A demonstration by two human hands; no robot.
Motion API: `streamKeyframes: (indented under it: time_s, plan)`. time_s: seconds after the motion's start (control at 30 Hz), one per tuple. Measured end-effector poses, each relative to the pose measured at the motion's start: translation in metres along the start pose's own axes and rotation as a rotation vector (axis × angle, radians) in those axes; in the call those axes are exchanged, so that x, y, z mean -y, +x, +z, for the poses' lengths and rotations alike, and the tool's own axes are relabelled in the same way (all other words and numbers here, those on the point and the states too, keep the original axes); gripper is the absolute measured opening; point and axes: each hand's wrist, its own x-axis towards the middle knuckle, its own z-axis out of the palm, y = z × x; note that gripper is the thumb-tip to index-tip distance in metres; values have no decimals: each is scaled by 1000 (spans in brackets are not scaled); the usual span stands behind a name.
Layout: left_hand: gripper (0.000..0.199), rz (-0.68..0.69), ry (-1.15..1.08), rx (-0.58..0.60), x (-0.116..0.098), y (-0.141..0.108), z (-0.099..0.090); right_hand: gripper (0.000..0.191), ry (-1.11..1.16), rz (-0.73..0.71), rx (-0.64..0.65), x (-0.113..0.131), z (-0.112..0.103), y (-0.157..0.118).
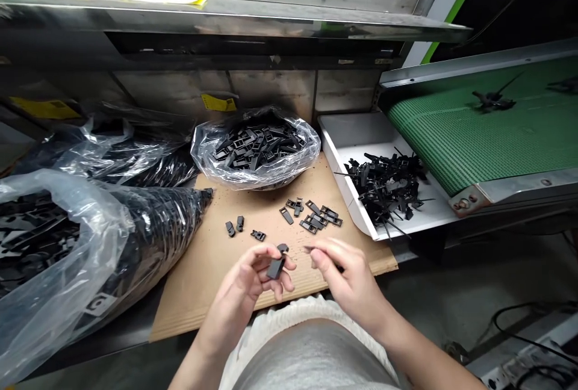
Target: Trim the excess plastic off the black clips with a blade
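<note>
Soft light falls evenly on the cardboard (194, 275) mid-frame, while the floor (445, 290) at lower right lies dim. Glare streaks the plastic bag (135, 239) at left; wide-angle distortion stretches the frame's edges.

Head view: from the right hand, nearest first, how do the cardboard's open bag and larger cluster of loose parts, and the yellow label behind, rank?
1. Larger cluster, just beyond the right hand.
2. Open bag, farther back.
3. Yellow label, behind the bag.

Beneath the left hand (246, 278), brown cardboard (198, 275) carried black parts (318, 219) just beyond its grip and a filled bag (253, 179) farther off.
</note>
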Motion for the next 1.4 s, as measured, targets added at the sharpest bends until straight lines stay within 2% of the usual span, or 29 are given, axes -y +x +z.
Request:
streamKeyframes:
  time_s: [0.07,0.13,0.2,0.33,0.47,0.73,0.9,0.97,1.0,1.07,1.13,1.17,1.2,1.23,1.33,1.4]
  plan:
    - [25,6,-11,-51,1,1,13,20,-137,-106,-14,-2,-6,-6]
    - [25,12,62,-128,4,1,21,19,-190,-177,-41,-3,-12,-9]
    - [28,40,165,-163,8,0,26,19,-186,-212,-35,-4,-18,-10]
    - [12,188,419,-219,16,-7,32,20,-169,-234,20,-2,-28,-8]
    - [14,268,540,-205,16,-10,41,21,-170,-252,68,-2,-36,-7]
    - [21,326,541,-204,13,-15,52,19,-86,-217,219,-2,-50,-3]
    - [24,325,548,-169,13,-15,52,20,11,-194,304,1,-54,-3]
    - [24,336,571,-138,13,-15,50,21,63,-144,334,0,-57,0]
    - [25,346,587,-117,12,-15,49,21,124,-92,386,-1,-59,4]
    - [25,372,624,-84,10,-15,49,23,322,60,631,-5,-65,12]
    - [22,389,642,-112,9,-16,50,22,552,199,907,-10,-70,18]
    - [20,388,635,-149,8,-17,52,20,633,226,976,-11,-72,20]
    - [17,372,621,-189,8,-17,53,19,671,217,967,-12,-73,19]
    - [14,344,600,-233,7,-18,54,19,658,175,866,-12,-73,16]
    - [10,238,533,-321,7,-20,55,25,316,-115,369,-8,-65,1]
    - [11,220,508,-353,5,-21,55,26,24,-299,156,-4,-57,-8]
